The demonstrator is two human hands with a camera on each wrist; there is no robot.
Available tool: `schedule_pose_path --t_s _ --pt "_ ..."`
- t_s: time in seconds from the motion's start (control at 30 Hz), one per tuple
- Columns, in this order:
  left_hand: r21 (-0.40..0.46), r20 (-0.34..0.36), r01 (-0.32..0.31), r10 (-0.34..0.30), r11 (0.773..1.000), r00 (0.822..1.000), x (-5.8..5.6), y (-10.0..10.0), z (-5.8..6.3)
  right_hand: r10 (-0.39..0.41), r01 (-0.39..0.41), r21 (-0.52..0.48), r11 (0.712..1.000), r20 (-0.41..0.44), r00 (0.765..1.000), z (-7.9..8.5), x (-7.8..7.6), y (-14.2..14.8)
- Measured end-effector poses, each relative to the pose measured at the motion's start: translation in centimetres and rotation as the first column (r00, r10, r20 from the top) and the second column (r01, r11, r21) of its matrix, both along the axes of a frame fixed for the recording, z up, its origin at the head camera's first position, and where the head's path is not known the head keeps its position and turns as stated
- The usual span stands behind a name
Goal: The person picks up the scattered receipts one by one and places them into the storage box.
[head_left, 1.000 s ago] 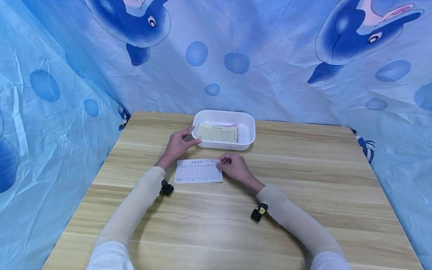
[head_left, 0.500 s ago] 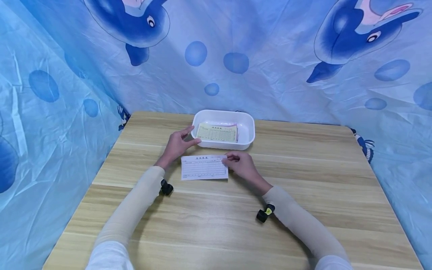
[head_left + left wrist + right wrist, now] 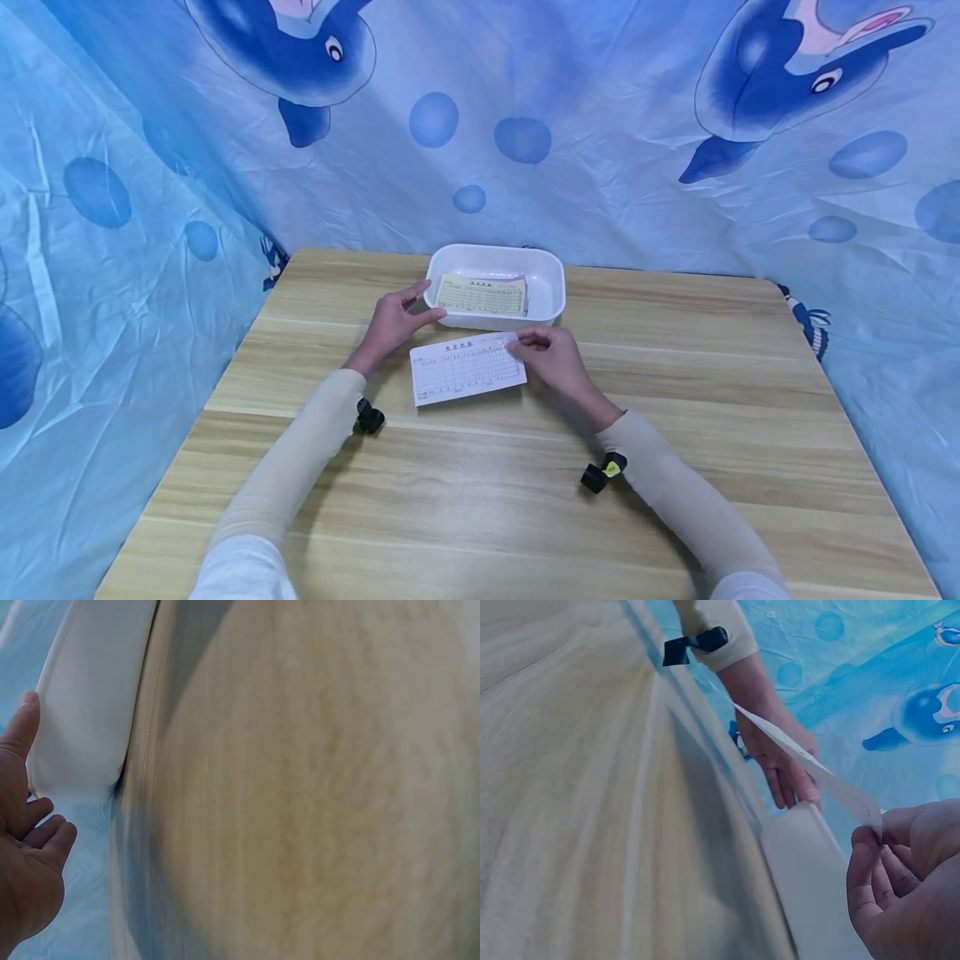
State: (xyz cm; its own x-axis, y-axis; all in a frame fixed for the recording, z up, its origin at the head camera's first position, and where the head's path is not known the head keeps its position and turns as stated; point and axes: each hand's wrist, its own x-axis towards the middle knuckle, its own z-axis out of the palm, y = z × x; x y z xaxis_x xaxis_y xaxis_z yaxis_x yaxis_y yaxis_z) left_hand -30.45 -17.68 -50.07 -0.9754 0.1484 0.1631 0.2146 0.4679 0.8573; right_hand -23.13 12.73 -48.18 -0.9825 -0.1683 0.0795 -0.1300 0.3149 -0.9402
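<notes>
My right hand (image 3: 557, 360) pinches the right end of a white printed form slip (image 3: 468, 367) between thumb and fingers. The slip is raised above the table and tilted, just in front of a white plastic tray (image 3: 557, 292); in the right wrist view the slip (image 3: 840, 791) appears nearly edge-on. My left hand (image 3: 393, 325) holds the tray's left front corner, thumb on the front side and fingers at the left side. In the left wrist view its thumb lies against the tray wall (image 3: 97, 697). A yellow form slip (image 3: 482, 296) lies inside the tray, over a pink sheet (image 3: 526, 292) that is mostly hidden.
The wooden table (image 3: 480, 492) has the tray near its back edge. Behind and beside it hangs a blue curtain (image 3: 615, 208) with dolphin prints. Black wrist cameras are strapped on both forearms, the left camera (image 3: 370, 417) and the right camera (image 3: 602, 472).
My right hand has carried the white slip to the right and toward the tray, lifting it off the table and tilting it. The left hand and tray have stayed in place.
</notes>
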Motion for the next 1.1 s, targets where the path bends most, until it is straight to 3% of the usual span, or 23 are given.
schedule_pose_path --t_s 0.33,0.6,0.87,1.1 --pt "-0.019 0.001 -0.003 0.003 1.0 1.0 0.0 0.1 0.1 -0.052 0.052 -0.092 0.994 0.004 0.999 2.3 -0.6 0.4" --pt "0.018 0.012 -0.005 0.005 1.0 1.0 -0.3 0.0 0.0 -0.108 0.1 -0.103 0.99 -0.07 0.992 4.6 -1.8 0.3" --pt "-0.007 -0.021 -0.002 0.002 1.0 1.0 -0.3 0.0 -0.1 -0.163 0.151 -0.111 0.982 -0.116 0.98 6.5 -3.5 0.5" --pt "-0.017 -0.038 0.01 -0.011 1.0 0.999 -0.4 0.0 0.1 -0.198 0.181 -0.113 0.977 -0.164 0.966 7.1 -5.7 1.1"
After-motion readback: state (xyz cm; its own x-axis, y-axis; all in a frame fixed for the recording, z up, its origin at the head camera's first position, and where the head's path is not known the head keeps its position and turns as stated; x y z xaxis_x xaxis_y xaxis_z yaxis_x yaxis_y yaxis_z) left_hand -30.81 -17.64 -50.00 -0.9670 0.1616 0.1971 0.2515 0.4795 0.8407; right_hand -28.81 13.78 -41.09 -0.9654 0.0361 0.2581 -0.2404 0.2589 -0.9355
